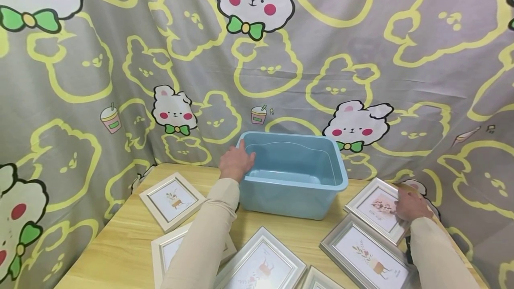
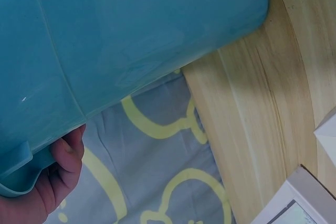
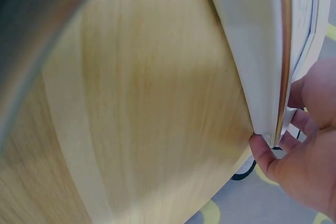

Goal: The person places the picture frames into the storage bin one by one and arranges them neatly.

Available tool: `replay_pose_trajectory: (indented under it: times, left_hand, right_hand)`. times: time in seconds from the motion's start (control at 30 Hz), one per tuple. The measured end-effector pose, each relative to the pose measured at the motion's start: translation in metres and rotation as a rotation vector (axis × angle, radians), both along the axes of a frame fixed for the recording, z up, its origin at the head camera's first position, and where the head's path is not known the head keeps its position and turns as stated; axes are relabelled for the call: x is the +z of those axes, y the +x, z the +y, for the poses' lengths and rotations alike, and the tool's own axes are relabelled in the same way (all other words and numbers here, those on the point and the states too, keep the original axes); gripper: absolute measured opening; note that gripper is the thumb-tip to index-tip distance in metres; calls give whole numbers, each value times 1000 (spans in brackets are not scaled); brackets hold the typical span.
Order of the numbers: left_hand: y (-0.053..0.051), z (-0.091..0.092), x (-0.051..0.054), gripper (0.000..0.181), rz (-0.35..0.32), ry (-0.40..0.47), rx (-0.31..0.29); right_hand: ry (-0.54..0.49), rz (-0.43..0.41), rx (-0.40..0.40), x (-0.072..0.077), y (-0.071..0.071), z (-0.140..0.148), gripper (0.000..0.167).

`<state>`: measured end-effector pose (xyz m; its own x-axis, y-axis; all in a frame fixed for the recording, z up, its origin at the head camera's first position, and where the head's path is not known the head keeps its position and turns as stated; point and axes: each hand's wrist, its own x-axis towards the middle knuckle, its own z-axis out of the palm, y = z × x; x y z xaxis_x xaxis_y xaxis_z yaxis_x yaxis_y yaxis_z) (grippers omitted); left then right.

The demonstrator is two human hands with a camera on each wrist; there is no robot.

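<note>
A light blue plastic bin [image 1: 289, 197] stands upright at the back of the table. My left hand [image 1: 237, 162] grips its left rim; in the left wrist view the fingers [image 2: 71, 156] curl beneath the rim's edge. At the right, my right hand [image 1: 411, 202] holds the outer edge of a silver-white picture frame [image 1: 357, 200] with a pink flower print. The right wrist view has the fingertips [image 3: 262, 153] at that frame's corner, thumb over the edge. Just in front lies a grey-silver picture frame [image 1: 341, 240], close to the held one.
More picture frames lie face up: a cream one [image 1: 154, 200] at left, another [image 1: 158, 253] partly under my left forearm, a silver one [image 1: 295, 264] front centre, and one [image 1: 317, 275] cut off below. Patterned grey cloth [image 1: 281, 75] hangs behind the wooden table [image 1: 120, 231].
</note>
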<state>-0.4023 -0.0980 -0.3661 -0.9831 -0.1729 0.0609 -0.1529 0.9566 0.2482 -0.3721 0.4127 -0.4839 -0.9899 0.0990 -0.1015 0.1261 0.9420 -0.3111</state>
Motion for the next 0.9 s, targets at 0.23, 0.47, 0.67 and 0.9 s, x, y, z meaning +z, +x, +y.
replay_pose_trajectory:
  times: [0.23,0.47,0.67,0.9]
  left_hand:
    - [-1,0,-1,68,6,7,-3]
    - [0,-1,0,69,6,7,-8]
    - [1,0,1,68,6,1,-9]
    - [1,0,2,69,-2,12,-8]
  right_hand:
    - [-2,27,-11,-1,-2,3,50]
    - [-13,30,-55,-5,-7,6,50]
    - [0,41,-54,-3,-9,7,50]
    - [52,89,-21,-1,-7,13,48]
